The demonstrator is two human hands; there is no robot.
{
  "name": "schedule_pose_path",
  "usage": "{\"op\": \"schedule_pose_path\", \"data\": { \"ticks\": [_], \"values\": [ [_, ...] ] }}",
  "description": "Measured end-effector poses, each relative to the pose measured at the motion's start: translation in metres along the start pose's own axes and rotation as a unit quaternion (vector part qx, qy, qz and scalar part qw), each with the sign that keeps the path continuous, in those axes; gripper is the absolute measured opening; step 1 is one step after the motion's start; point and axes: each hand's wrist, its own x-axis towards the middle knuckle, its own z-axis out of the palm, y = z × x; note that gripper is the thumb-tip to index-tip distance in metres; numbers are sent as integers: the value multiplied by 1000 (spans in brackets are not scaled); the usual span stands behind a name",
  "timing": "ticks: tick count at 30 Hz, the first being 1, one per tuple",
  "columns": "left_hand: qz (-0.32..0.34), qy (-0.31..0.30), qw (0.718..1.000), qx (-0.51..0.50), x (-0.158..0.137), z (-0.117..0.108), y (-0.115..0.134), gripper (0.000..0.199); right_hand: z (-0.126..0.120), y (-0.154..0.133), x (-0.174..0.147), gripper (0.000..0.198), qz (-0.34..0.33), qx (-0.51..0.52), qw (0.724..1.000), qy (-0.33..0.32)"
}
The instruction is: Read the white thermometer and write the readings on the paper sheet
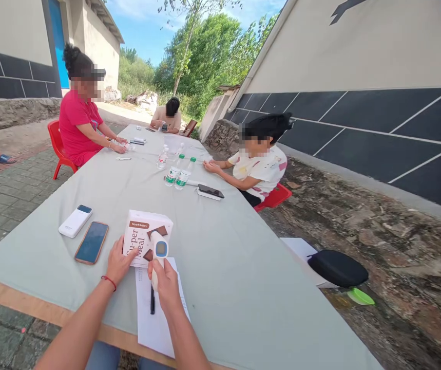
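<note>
A white and brown box lettered "Su-per Meal" [139, 231] stands on the table, its printed front facing me. My left hand [118, 260] grips its left side, thumb across the front. In my right hand [166, 282] is a white infrared thermometer [160, 247], fingers wrapped round the handle and the small screen facing me. Its head overlaps the box's lower right in view; whether they touch I cannot tell. Below both hands lie white paper sheets [147, 329] with a black pen [152, 300] on top.
Left of the box lie a smartphone [92, 242] and a white power bank [75, 221]. Water bottles [183, 174] and a dark phone on a white box [210, 191] are farther along the cloth-covered table [228, 272]. Several people sit around it. A black case [338, 268] rests beyond the right edge.
</note>
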Motion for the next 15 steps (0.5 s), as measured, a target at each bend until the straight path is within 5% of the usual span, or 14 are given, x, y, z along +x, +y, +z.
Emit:
{"op": "schedule_pose_path", "data": {
  "ticks": [15],
  "values": [
    [26,-20,999,23,-1,-5,6,42,0,2,1,35,11,26,1000,-1]
  ]
}}
